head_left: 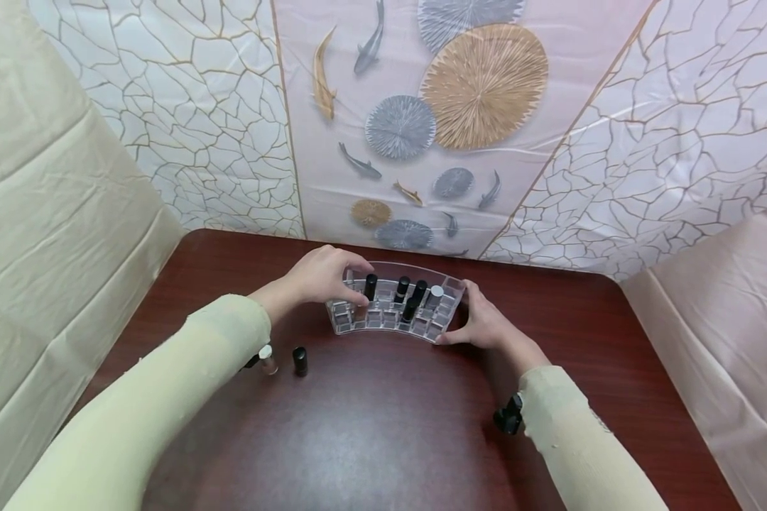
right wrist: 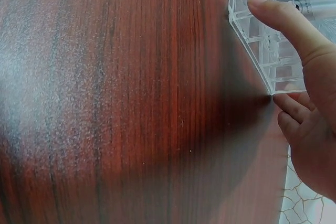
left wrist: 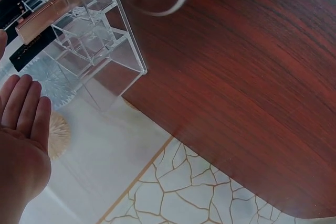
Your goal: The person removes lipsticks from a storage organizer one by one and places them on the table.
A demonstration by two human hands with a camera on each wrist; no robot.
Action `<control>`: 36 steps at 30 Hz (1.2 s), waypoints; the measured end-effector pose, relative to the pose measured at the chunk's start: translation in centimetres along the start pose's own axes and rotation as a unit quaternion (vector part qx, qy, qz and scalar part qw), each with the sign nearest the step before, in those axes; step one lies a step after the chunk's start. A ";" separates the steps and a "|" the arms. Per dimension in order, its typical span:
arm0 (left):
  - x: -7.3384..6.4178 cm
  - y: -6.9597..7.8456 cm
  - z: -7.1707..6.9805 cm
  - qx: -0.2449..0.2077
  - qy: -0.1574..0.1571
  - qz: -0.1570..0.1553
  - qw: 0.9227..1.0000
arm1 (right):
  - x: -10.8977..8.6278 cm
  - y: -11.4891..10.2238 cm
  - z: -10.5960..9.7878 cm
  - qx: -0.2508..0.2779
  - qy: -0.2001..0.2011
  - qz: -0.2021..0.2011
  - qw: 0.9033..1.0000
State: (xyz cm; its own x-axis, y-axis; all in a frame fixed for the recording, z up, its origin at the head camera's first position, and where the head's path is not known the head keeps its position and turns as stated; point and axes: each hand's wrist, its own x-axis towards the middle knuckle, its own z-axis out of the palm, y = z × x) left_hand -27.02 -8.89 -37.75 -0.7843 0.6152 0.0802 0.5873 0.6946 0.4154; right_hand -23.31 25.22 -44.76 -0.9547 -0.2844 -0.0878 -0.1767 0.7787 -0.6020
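A curved clear lipstick organizer [head_left: 390, 323] with rows of square slots lies toward the back of the table. Several black lipstick tubes [head_left: 420, 289] and one white-topped tube [head_left: 436, 292] stand in it. A rosy tube [left wrist: 44, 18] also shows in the left wrist view. At the organizer's left end is my left hand [head_left: 324, 275], its thumb and fingers spread apart around the leftmost black tube [head_left: 371, 285]. Its visible fingers look straight in the left wrist view. My right hand [head_left: 486, 323] grips the right end, thumb at the front corner, fingers at the back.
On the table left of centre stand a white-capped tube [head_left: 268, 360], beside the left sleeve, and a black tube [head_left: 300, 361]. Patterned cloth [head_left: 230, 128] hangs behind the dark red wooden table [head_left: 371, 419]. Plain cloth walls flank both sides.
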 end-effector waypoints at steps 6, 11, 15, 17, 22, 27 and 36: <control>0.2 0.2 0.1 0.006 0.007 -0.005 1.000 | -0.1 -0.2 0.1 -0.001 0.000 0.002 1.000; 0.5 0.3 0.0 0.003 0.013 -0.013 1.000 | -0.1 -0.3 0.1 0.003 0.002 -0.001 1.000; 0.8 0.3 0.2 0.000 0.014 -0.017 1.000 | -0.1 -0.2 0.1 0.001 0.003 -0.001 1.000; 1.0 0.3 0.3 -0.004 0.015 -0.017 1.000 | -0.1 -0.2 0.1 -0.001 0.004 0.001 1.000; 1.2 0.2 0.7 -0.016 0.017 -0.018 1.000 | -0.1 -0.1 0.1 -0.004 0.006 -0.001 1.000; 1.4 0.3 1.0 -0.017 0.025 -0.013 0.999 | 0.0 -0.1 0.1 -0.006 0.007 -0.001 1.000; 1.6 0.7 1.0 -0.026 0.023 -0.020 0.999 | -0.1 -0.1 0.1 -0.006 0.005 0.002 1.000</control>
State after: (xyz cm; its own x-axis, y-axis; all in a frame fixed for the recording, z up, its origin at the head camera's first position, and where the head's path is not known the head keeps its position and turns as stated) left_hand -27.67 -7.06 -38.28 -0.8162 0.5684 0.1037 0.5450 0.6976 0.4651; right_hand -23.23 25.16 -44.77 -0.9578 -0.2758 -0.0813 -0.1762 0.7864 -0.5921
